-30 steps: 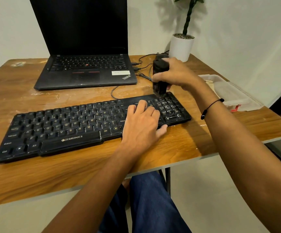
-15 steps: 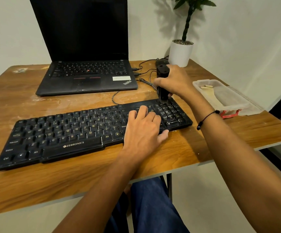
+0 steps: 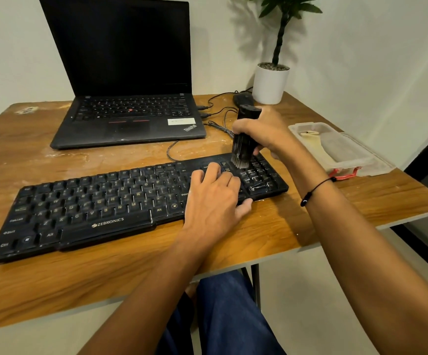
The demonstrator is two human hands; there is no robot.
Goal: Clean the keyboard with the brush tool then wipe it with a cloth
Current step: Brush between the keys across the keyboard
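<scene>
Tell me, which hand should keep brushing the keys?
The right hand: it grips the brush tool, bristles on the keyboard. The left hand rests flat, steadying it.

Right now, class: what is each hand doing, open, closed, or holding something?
Left hand: open, fingers flat on the keyboard.
Right hand: gripping the brush tool, bristles on the keys.

The left hand (image 3: pixel 214 198) lies flat, palm down, fingers relaxed and slightly spread. Beyond it, the right hand (image 3: pixel 266 130) is curled in a fist-like grip, wrist raised.
</scene>
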